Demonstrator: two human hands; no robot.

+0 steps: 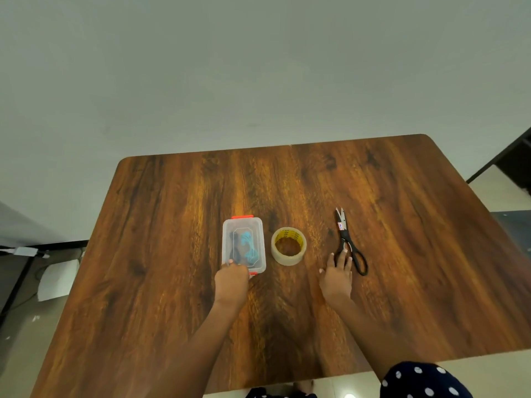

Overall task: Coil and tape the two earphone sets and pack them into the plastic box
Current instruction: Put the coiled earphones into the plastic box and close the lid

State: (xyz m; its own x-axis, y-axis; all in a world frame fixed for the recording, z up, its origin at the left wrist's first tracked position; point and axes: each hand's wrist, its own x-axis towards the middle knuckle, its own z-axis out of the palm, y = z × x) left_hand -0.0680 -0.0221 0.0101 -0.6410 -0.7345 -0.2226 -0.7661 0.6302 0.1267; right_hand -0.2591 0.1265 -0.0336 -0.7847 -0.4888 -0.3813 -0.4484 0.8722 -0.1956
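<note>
Table mid-span: box, tape, scissors

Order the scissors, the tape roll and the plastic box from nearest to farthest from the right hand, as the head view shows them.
From the right hand:
1. Scissors, touching its fingers, just to the right.
2. Tape roll, to its left, mid-table.
3. Plastic box, farthest left, at the left hand.

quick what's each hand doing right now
Left hand: fingers grip the near end of the box.
Right hand: open, fingers straight, touching the scissors.
</note>
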